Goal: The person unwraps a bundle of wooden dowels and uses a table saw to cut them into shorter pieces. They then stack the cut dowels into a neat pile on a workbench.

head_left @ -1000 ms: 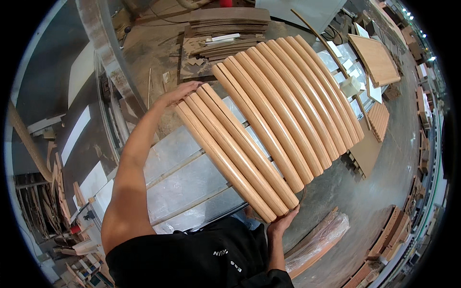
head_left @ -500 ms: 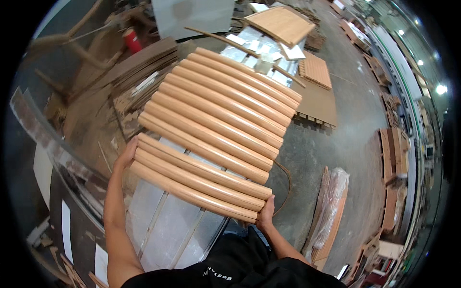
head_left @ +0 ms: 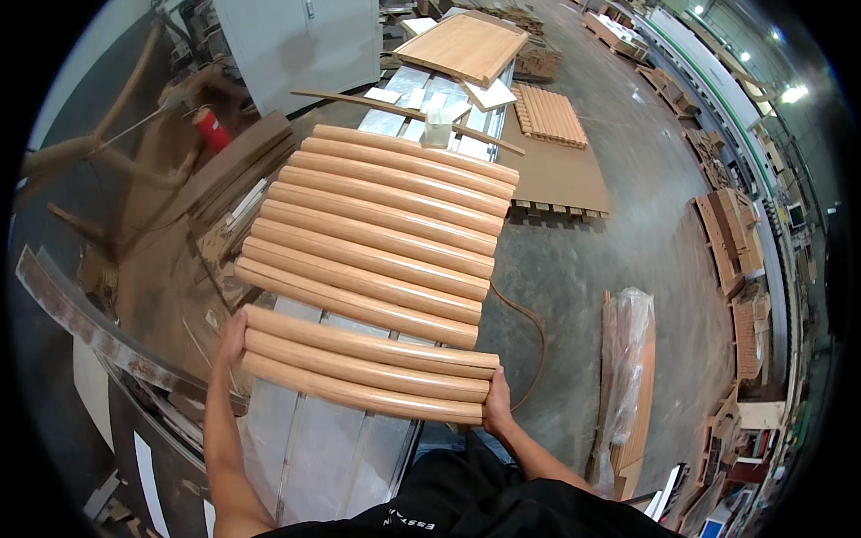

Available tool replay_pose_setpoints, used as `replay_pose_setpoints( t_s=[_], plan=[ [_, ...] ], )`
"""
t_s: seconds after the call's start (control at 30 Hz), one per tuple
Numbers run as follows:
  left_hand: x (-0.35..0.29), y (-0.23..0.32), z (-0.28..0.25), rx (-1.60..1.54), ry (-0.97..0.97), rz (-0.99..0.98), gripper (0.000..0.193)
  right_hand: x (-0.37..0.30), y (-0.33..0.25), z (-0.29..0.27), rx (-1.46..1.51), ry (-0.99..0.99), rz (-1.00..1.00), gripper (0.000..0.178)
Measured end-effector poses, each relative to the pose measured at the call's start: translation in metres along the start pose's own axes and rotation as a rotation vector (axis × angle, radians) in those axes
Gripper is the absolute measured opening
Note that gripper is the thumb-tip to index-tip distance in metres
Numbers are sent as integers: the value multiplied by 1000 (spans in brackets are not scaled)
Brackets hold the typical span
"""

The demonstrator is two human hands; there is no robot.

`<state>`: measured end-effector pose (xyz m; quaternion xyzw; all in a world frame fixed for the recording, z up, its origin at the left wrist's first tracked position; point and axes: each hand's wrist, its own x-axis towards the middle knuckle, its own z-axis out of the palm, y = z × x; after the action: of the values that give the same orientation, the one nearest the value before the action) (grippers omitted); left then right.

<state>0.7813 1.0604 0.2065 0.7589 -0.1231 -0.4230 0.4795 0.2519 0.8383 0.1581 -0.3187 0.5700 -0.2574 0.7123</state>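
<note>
A wide row of curved wooden slats (head_left: 381, 269) is held level above a metal desk (head_left: 332, 448). The slats look stiff, smooth and fairly heavy together, best gripped at both ends. The left hand (head_left: 233, 336) and right hand (head_left: 496, 408) clamp the nearest slats' ends.

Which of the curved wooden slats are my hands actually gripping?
The three nearest slats, set slightly apart from the rest: left hand at one end, right hand at the other.
</note>
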Motion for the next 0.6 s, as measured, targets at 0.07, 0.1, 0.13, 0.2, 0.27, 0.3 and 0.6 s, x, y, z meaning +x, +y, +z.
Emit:
replay_pose_setpoints(
  t_s=[0.07, 0.1, 0.13, 0.2, 0.27, 0.3, 0.6],
  plan=[
    [-17, -2, 10, -26, 45, -49, 56, -9, -13, -1, 38, 0, 17, 59],
    [-24, -4, 10, -16, 62, -42, 57, -16, -25, 2, 22, 14, 50, 58],
    [-30, -7, 11, -6, 75, -38, 58, -15, -25, -2, 10, 7, 43, 58],
    [-42, -2, 18, 38, 118, -52, 60, -13, -25, -14, -15, -4, 31, 58],
    [-62, 17, 35, 102, 173, -84, 61, -7, -22, -30, -7, -10, 58, 58],
    [-68, 14, 31, 98, 182, -56, 62, -4, -24, -35, -1, -26, 69, 58],
    [-128, 84, 86, 62, 227, -9, 59, -7, -123, -79, 20, -53, 82, 62]
  ],
)
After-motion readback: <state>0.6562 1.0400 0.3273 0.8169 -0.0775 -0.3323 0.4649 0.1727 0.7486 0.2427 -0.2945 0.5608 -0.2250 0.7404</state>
